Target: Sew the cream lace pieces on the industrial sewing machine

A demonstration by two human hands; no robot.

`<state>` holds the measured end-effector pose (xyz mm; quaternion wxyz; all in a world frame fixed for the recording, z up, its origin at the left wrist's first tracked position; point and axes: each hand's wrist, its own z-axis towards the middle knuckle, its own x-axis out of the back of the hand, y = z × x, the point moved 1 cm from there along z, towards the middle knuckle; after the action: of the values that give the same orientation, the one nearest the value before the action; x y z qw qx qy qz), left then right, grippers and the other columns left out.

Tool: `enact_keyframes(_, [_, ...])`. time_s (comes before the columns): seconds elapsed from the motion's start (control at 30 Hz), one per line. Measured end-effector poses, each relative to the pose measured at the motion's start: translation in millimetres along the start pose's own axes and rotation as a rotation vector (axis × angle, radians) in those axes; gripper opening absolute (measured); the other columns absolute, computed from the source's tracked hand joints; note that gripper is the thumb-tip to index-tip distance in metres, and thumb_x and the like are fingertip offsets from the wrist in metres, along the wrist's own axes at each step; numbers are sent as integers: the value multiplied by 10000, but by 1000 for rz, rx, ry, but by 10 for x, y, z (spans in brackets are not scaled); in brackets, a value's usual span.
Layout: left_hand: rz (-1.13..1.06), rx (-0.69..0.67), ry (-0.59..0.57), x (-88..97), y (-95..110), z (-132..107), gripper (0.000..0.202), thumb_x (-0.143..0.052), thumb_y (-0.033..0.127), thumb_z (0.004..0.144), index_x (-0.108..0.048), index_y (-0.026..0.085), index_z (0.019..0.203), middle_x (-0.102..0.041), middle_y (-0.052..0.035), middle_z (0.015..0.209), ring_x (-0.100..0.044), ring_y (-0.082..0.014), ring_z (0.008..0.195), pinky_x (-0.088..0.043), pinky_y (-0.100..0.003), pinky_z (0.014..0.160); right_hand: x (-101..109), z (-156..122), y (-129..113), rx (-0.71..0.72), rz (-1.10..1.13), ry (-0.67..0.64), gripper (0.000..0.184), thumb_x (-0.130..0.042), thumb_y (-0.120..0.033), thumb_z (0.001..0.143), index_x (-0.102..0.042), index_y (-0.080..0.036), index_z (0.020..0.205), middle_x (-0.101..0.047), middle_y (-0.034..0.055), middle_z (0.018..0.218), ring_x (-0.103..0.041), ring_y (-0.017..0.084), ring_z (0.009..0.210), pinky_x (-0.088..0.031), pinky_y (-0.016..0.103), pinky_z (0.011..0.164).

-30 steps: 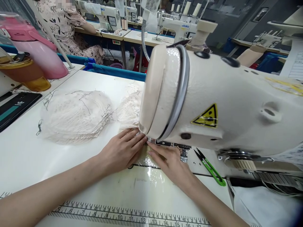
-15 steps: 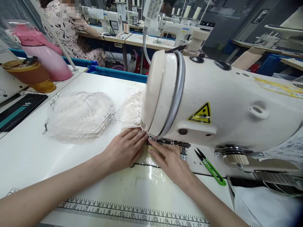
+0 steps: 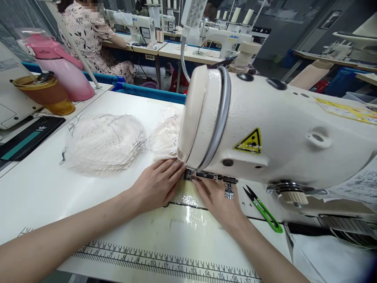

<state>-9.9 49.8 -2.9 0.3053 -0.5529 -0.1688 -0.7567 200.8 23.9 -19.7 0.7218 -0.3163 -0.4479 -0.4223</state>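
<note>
My left hand (image 3: pixel 156 184) lies flat on the white table with fingers stretched toward the needle area under the cream sewing machine head (image 3: pixel 265 129). Its fingertips touch a cream lace piece (image 3: pixel 165 139) that runs under the head. My right hand (image 3: pixel 216 198) lies beside it, fingers extended forward under the machine and partly hidden by it. Whether those fingers press on fabric is hidden. A stack of cream lace pieces (image 3: pixel 103 143) with loose dark threads rests left of the hands.
Green thread snips (image 3: pixel 263 210) lie right of my right hand. A printed ruler (image 3: pixel 165 267) runs along the table's front edge. A pink jug (image 3: pixel 61 68), an amber cup (image 3: pixel 44 92) and a dark phone (image 3: pixel 23 139) stand at far left. A person (image 3: pixel 94 39) sits behind.
The view shifted slightly right. My right hand slid forward, its fingertips now further under the machine head. My left hand stays flat in much the same place.
</note>
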Motion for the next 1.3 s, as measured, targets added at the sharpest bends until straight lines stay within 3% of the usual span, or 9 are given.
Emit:
enact_keyframes(0.23, [93, -32, 93, 147, 31, 17, 290, -433, 313, 980, -630, 147, 1112, -694, -70, 1011, -631, -218, 963, -494, -352, 827, 25, 42, 77, -64, 166, 64, 248, -499, -320, 918, -684, -284, 1080, -734, 63, 890, -686, 234, 817, -536, 402, 794])
enact_keyframes(0.33, [140, 247, -69, 337, -138, 22, 215, -447, 227, 975, -655, 180, 950, -678, -26, 858, -611, -171, 794, -465, -278, 636, 41, 64, 92, -32, 220, 76, 244, -470, -316, 925, -689, -282, 1029, -726, 49, 790, -682, 229, 732, -544, 402, 719])
enact_keyframes(0.47, [254, 674, -167, 641, -524, -98, 181, -467, 176, 926, -637, 121, 900, -648, -110, 896, -585, -231, 800, -306, -265, 460, 46, 69, 106, -29, 276, 93, 231, -468, -320, 924, -693, -289, 967, -724, 45, 782, -679, 223, 719, -540, 378, 671])
enact_keyframes(0.87, [-106, 796, 11, 892, -896, -402, 260, -484, 334, 873, -686, 218, 757, -707, -11, 828, -629, -171, 724, -457, -272, 616, 84, 86, 74, -26, 224, 165, 308, -447, -328, 946, -730, -244, 862, -754, 56, 813, -703, 219, 715, -520, 361, 672])
enact_keyframes(0.97, [-183, 834, 294, 1010, -1072, -482, 174, -535, 307, 827, -654, 192, 775, -668, 7, 733, -597, -138, 658, -462, -234, 603, 1, 29, 108, -62, 236, 151, 275, -471, -360, 929, -728, -264, 923, -749, 72, 856, -704, 252, 795, -534, 409, 725])
enact_keyframes(1.07, [-118, 894, 837, 1249, -1240, -592, 139, -454, 234, 841, -572, 161, 839, -553, 24, 717, -483, -92, 614, -398, -197, 569, -51, -9, 133, -39, 234, 134, 268, -487, -383, 915, -704, -286, 1038, -740, 80, 899, -696, 275, 852, -537, 422, 722])
enact_keyframes(1.17, [121, 803, 1179, 1490, -1151, -645, 112, -455, 226, 839, -531, 145, 833, -486, 18, 764, -458, -89, 712, -383, -201, 670, -76, -23, 130, -87, 216, 125, 266, -485, -394, 921, -690, -303, 1064, -727, 77, 929, -688, 284, 868, -522, 399, 675])
enact_keyframes(1.23, [127, 727, 1050, 1584, -922, -620, 136, -546, 283, 837, -571, 150, 846, -494, 31, 714, -449, -81, 624, -355, -198, 585, -82, -20, 112, -144, 215, 117, 260, -478, -403, 929, -700, -302, 1020, -720, 76, 926, -684, 283, 849, -504, 393, 661])
enact_keyframes(1.3, [-59, 714, 679, 1604, -616, -560, 108, -611, 285, 829, -617, 192, 882, -510, 52, 627, -411, -72, 501, -293, -205, 480, -73, -5, 90, -187, 230, 118, 292, -464, -433, 936, -714, -284, 959, -715, 77, 888, -679, 269, 787, -494, 391, 653])
